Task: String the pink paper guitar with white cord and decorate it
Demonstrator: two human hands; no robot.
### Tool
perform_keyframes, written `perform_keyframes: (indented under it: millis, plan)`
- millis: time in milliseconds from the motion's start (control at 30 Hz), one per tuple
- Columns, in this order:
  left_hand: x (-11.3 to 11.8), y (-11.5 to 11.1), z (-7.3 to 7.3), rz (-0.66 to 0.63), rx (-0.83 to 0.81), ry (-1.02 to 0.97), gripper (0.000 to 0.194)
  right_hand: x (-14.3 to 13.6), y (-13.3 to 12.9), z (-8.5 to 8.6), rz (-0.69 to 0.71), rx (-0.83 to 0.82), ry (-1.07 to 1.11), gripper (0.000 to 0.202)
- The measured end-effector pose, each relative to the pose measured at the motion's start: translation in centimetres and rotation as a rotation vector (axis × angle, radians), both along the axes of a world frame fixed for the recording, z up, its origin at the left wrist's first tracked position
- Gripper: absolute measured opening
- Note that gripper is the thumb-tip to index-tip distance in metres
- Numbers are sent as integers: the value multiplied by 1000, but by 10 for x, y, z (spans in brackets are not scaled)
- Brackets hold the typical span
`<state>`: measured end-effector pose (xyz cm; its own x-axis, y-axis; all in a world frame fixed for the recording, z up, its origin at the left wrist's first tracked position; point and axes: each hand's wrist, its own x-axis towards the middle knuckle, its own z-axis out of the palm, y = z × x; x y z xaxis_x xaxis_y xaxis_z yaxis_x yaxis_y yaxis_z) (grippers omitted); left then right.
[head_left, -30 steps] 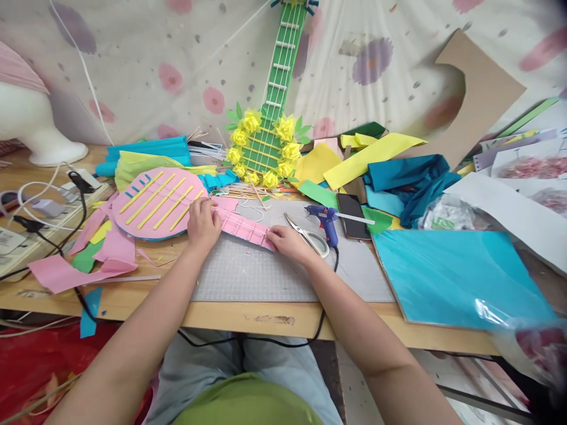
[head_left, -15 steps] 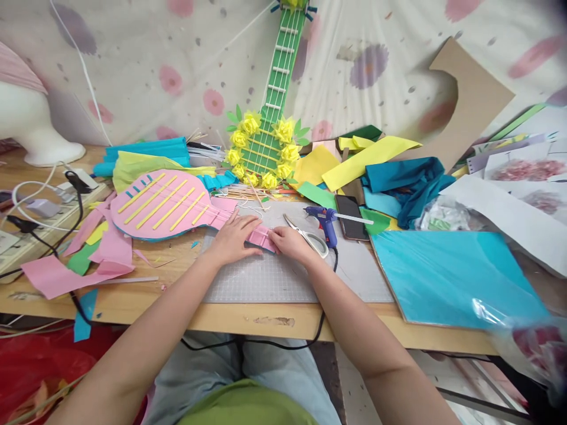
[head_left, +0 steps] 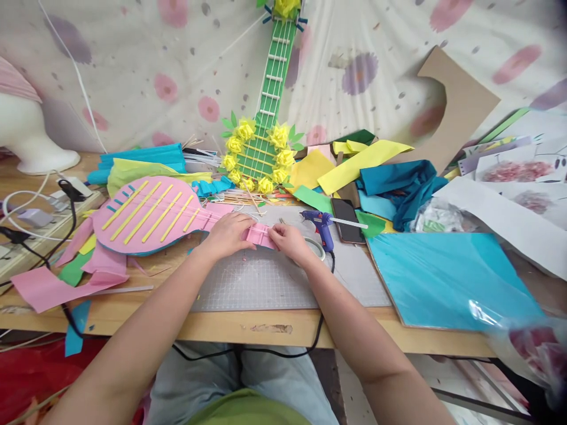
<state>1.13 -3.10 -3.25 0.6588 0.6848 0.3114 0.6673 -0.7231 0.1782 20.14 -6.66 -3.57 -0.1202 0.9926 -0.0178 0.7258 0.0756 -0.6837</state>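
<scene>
A pink paper guitar [head_left: 148, 215] with yellow strips and blue edging lies on the table, its neck reaching right over the grey cutting mat [head_left: 266, 283]. My left hand [head_left: 230, 235] is wrapped over the neck, thumb near the mat. At the neck's right end, the fingers of my right hand [head_left: 287, 241] pinch its tip. Scissors [head_left: 316, 248] lie partly hidden behind my right hand, and a blue glue gun [head_left: 321, 224] with a white stick rests just beyond.
A green paper guitar with yellow flowers [head_left: 266, 147] leans at the back. A phone [head_left: 348, 219], coloured paper scraps and a blue sheet [head_left: 452, 277] lie right. Pink scraps [head_left: 48, 286] and a power strip [head_left: 39, 242] are left. A black cord hangs over the front edge.
The pink guitar has shifted a little left and its body has tilted lower. My left hand has moved slightly along with it; my right hand still pinches the neck's end.
</scene>
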Motion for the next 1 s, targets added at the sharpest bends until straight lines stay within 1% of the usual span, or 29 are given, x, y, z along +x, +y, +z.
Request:
perform_keyframes:
  millis: [133, 300, 400, 433, 500, 567, 600, 667, 733, 867, 1000]
  plan:
    - [4, 1, -4, 51, -9, 11, 54, 1, 3, -3, -65, 28, -50, 32]
    - [5, 0, -13, 111, -61, 79, 53, 2, 5, -10, -43, -24, -149, 34]
    - [3, -2, -14, 100, -93, 73, 56, 1, 5, -12, -47, -16, -188, 31]
    - [3, -3, -13, 88, -80, 37, 55, 1, 5, -12, -57, -10, -189, 29]
    - [1, -4, -12, 99, -13, -107, 43, 0, 6, -13, -85, -8, -181, 25]
    - [0, -6, -11, 175, 76, -279, 27, -1, 7, -15, -105, -17, -185, 25]
    - [-1, -6, -11, 225, 111, -338, 25, -1, 8, -15, -108, -18, -196, 25]
    - [-3, -7, -13, 302, 149, -373, 22, 0, 9, -17, -100, -16, -223, 27]
    - [-3, -9, -17, 332, 150, -334, 18, 1, 9, -17, -87, -15, -244, 30]
    - [4, -13, -25, 281, 131, -237, 16, -1, 6, -13, -98, -15, -298, 34]
    - [13, -15, -28, 217, 134, -192, 17, -3, 3, -9, -115, -7, -337, 36]
